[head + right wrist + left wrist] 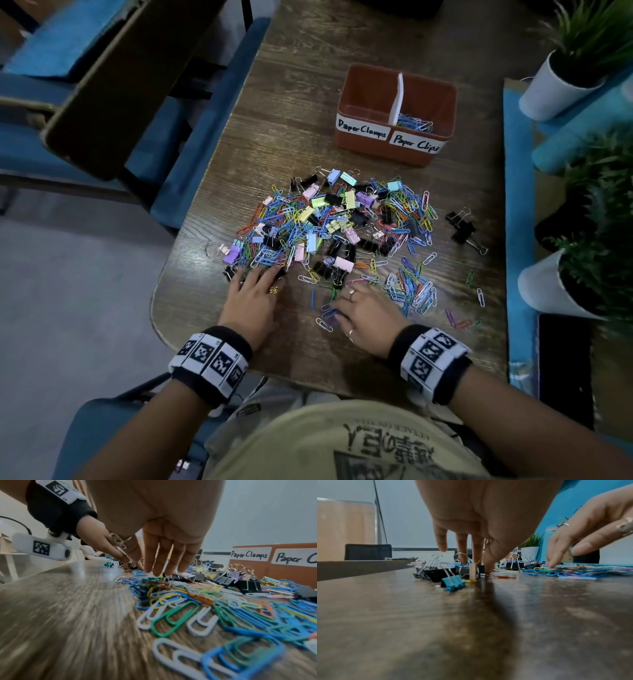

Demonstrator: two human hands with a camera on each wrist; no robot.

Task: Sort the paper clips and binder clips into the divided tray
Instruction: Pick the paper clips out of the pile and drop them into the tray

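A mixed pile of coloured paper clips and binder clips covers the middle of the wooden table. My left hand rests with straight fingers on the pile's near-left edge; its fingertips touch the table among black binder clips, beside a teal binder clip. My right hand lies open, and its fingertips press on loose paper clips. Neither hand holds anything. The orange divided tray stands beyond the pile, labelled "Paper Clamps" left and "Paper Clips" right. Several paper clips lie in its right compartment.
A smaller heap of paper clips lies right of my right hand, and black binder clips sit apart at the pile's right. White plant pots and a blue mat line the right side. Blue chairs stand to the left.
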